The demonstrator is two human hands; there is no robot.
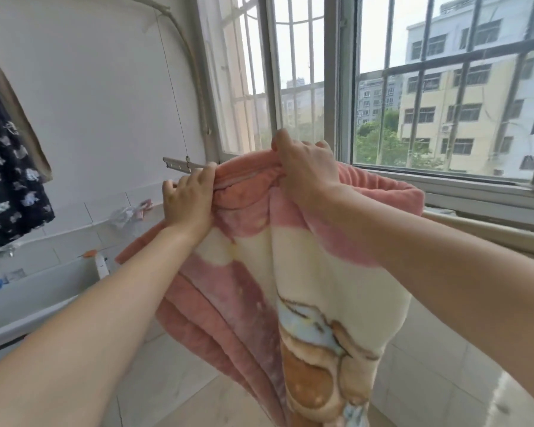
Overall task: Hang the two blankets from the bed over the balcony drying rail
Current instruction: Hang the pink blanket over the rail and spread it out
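Nearest you: blanket [305, 272] hangs in heavy folds below your forearms, top fold up at rail height. Your left hand [188, 198] grips fold's left end, fingers curled into fabric. Right hand [305, 167] clamps fold's crest, higher and further right. Drying rail [179, 163] runs left-right just beyond, bare tip beside left hand. Likely little spreading room leftward; rail rightward hidden under fabric. Window [444, 87] close behind, basin [28, 297] lower left.
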